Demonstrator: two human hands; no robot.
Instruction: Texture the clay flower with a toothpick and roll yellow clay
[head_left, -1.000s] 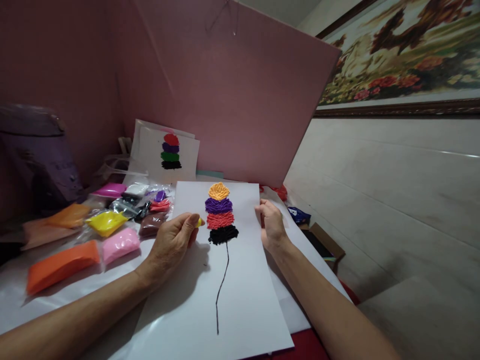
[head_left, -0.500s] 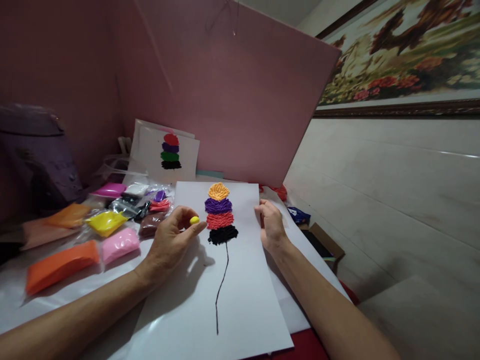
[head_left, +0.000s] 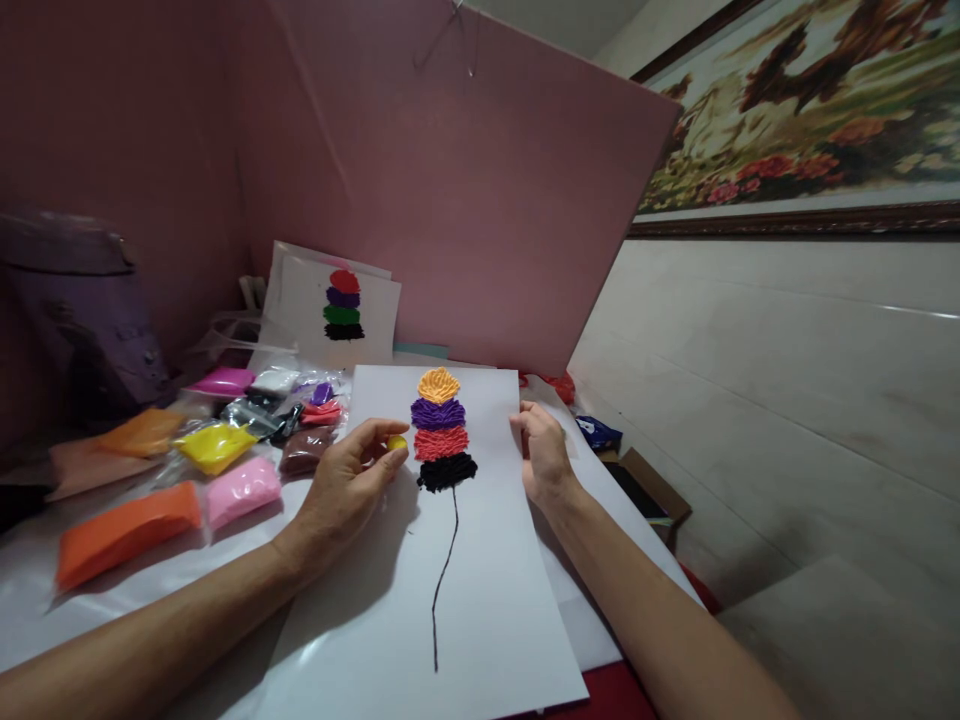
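Between the fingertips and thumb of my left hand [head_left: 351, 482] is a small yellow lump of clay [head_left: 397, 442], held over the left side of a white sheet [head_left: 480, 600]. My right hand [head_left: 546, 452] grips the sheet's upper right edge, its fingers curled. On the sheet stands a stack of textured clay bands: orange on top [head_left: 439, 385], then purple [head_left: 438, 413], coral red [head_left: 441, 443] and black [head_left: 448, 471]. A thin dark line [head_left: 445, 570] wavers down from the black band.
Several clay packets lie on the left, among them orange [head_left: 129, 535], pink [head_left: 242, 493] and yellow [head_left: 214, 447]. Behind leans a sheet with a similar stack [head_left: 343, 305]. A pink panel [head_left: 450, 190] rises at the back. An open cardboard box [head_left: 651, 485] stands right.
My left fingers have closed further around the yellow clay, and it has shifted slightly right. The right hand keeps its hold on the sheet.
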